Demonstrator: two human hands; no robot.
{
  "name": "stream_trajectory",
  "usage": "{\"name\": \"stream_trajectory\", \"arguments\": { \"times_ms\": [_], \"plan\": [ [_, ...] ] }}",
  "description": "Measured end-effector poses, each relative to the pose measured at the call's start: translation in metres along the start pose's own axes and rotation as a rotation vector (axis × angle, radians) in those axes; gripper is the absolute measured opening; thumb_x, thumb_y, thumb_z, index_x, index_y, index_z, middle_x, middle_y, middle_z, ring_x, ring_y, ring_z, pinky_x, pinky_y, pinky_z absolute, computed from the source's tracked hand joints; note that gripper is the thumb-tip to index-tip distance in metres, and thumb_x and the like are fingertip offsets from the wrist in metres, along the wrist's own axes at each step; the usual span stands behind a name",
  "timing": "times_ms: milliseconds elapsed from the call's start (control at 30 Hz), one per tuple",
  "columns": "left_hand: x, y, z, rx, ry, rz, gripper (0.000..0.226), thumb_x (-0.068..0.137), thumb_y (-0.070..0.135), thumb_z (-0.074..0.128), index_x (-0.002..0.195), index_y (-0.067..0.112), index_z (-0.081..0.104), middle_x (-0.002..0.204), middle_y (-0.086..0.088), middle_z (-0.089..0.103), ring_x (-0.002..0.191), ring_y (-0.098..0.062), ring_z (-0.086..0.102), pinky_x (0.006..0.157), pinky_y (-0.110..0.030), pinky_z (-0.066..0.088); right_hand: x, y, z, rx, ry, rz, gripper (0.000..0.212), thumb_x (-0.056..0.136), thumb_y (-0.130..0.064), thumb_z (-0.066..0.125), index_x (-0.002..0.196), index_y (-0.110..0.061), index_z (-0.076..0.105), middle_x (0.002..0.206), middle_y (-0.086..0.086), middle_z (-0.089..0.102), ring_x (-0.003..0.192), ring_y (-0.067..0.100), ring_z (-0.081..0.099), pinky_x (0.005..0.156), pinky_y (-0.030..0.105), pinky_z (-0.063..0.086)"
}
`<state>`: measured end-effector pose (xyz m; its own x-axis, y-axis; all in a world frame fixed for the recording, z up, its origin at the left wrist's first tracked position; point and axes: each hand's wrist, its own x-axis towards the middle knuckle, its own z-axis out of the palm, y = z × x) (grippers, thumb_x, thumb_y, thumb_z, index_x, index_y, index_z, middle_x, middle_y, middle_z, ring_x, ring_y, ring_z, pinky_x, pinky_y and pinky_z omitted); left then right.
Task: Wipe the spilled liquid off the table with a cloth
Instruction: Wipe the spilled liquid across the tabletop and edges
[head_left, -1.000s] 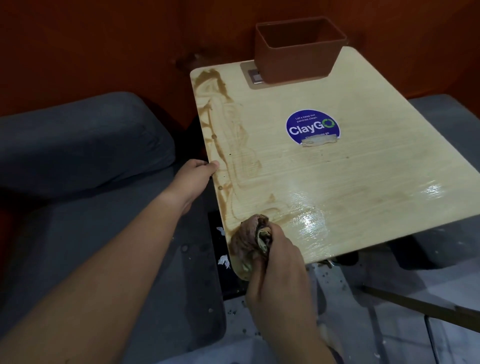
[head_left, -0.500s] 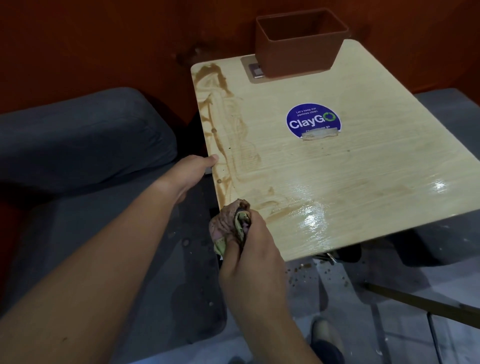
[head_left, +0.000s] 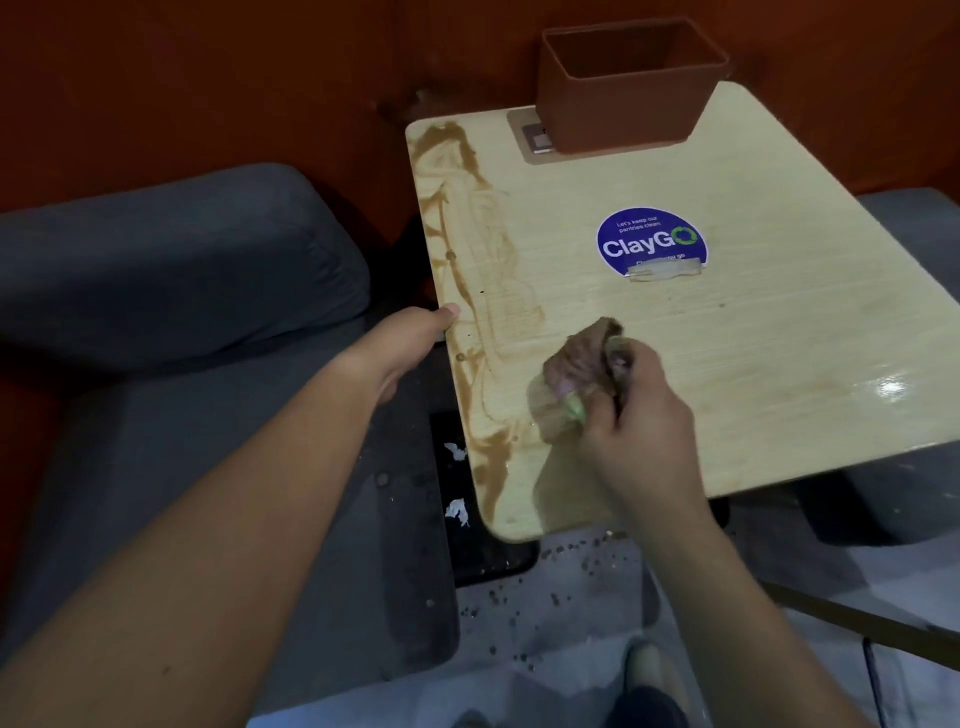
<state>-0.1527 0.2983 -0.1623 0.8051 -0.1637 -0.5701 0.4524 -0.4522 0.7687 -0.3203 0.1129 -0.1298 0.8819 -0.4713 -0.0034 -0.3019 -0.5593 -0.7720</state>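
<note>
We see the crumpled cloth (head_left: 579, 364) bunched in our right hand (head_left: 641, 415), pressed on the pale worktop (head_left: 779, 338) just right of the brown spill (head_left: 467, 291) streaking its left side; our left hand (head_left: 410, 338) grips that edge; a brown box (head_left: 623, 98) stands at the far end behind a blue sticker (head_left: 652, 244).
</note>
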Motion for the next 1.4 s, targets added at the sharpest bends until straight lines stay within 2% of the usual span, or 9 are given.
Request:
{"name": "stream_trajectory", "arguments": {
  "times_ms": [233,400,500,633,767,933,1133,1300,1400],
  "plan": [
    [0.0,0.002,-0.002,0.082,-0.04,-0.001,0.057,0.109,0.055,0.043,0.152,0.019,0.053,0.153,-0.004,0.052,0.147,-0.025,0.039,0.099,-0.033,0.026,-0.055,-0.036,0.04,0.146,-0.355,-0.233,0.036,0.093,-0.013,0.052,0.124,-0.031,0.056,0.107,-0.012,0.071,0.098,0.007,0.067,0.085,0.029,0.057],
    [0.004,-0.003,-0.006,0.066,-0.056,-0.003,0.06,0.107,0.059,0.046,0.153,0.021,0.05,0.16,-0.003,0.047,0.15,-0.025,0.037,0.101,-0.035,0.027,-0.022,-0.011,0.002,0.317,-0.138,-0.031,0.036,0.097,-0.01,0.067,0.125,-0.032,0.063,0.104,-0.017,0.077,0.094,0.0,0.072,0.086,0.028,0.059],
    [0.005,-0.005,-0.007,0.058,-0.066,-0.02,0.065,0.105,0.063,0.047,0.156,0.023,0.047,0.162,-0.001,0.044,0.15,-0.025,0.037,0.1,-0.037,0.027,0.007,0.013,-0.033,0.115,0.077,0.045,0.035,0.095,-0.019,0.069,0.128,-0.028,0.063,0.098,-0.023,0.072,0.091,0.002,0.065,0.08,0.01,0.048],
    [0.006,-0.005,-0.007,0.06,-0.07,-0.027,0.07,0.104,0.065,0.047,0.159,0.023,0.042,0.164,-0.001,0.041,0.151,-0.025,0.037,0.1,-0.036,0.027,0.004,0.026,-0.039,-0.077,0.045,0.085,0.04,0.097,-0.012,0.059,0.135,-0.022,0.055,0.104,-0.002,0.068,0.1,0.028,0.063,0.083,0.033,0.046],
    [0.009,-0.007,-0.008,0.052,-0.056,-0.064,0.079,0.1,0.069,0.049,0.163,0.023,0.034,0.169,-0.003,0.035,0.153,-0.028,0.035,0.103,-0.04,0.03,-0.04,0.0,-0.003,-0.05,-0.094,-0.109,0.034,0.095,-0.007,0.055,0.12,-0.029,0.055,0.092,-0.022,0.059,0.085,-0.009,0.058,0.078,0.012,0.045],
    [0.012,-0.009,-0.006,0.045,-0.037,-0.05,0.078,0.1,0.07,0.049,0.161,0.023,0.039,0.166,-0.003,0.039,0.15,-0.029,0.039,0.102,-0.041,0.031,-0.079,-0.028,0.031,0.054,-0.342,-0.235,0.03,0.096,-0.019,0.045,0.122,-0.031,0.054,0.106,-0.011,0.065,0.098,0.014,0.064,0.085,0.035,0.054],
    [0.014,-0.013,-0.007,0.048,-0.052,-0.011,0.075,0.097,0.073,0.05,0.154,0.023,0.05,0.16,-0.003,0.046,0.145,-0.024,0.043,0.102,-0.033,0.032,-0.042,0.0,-0.026,0.338,-0.145,0.026,0.032,0.093,-0.023,0.063,0.119,-0.042,0.066,0.106,-0.021,0.076,0.094,0.001,0.072,0.077,0.032,0.061],
    [0.015,-0.015,-0.007,0.016,-0.07,0.002,0.071,0.098,0.072,0.05,0.151,0.025,0.054,0.156,-0.001,0.05,0.123,-0.013,0.044,0.101,-0.033,0.032,0.001,0.056,-0.096,0.05,0.142,0.189,0.024,0.098,-0.022,0.064,0.119,-0.034,0.064,0.1,-0.014,0.074,0.099,0.021,0.069,0.073,0.032,0.048],
    [0.014,-0.015,-0.007,0.002,-0.07,-0.012,0.076,0.096,0.074,0.05,0.154,0.025,0.05,0.16,-0.001,0.047,0.138,-0.018,0.045,0.101,-0.036,0.031,-0.007,0.062,-0.086,-0.088,0.142,0.202,0.033,0.098,-0.02,0.063,0.129,-0.025,0.055,0.107,0.0,0.068,0.096,0.028,0.062,0.081,0.037,0.044]
  ]
}}
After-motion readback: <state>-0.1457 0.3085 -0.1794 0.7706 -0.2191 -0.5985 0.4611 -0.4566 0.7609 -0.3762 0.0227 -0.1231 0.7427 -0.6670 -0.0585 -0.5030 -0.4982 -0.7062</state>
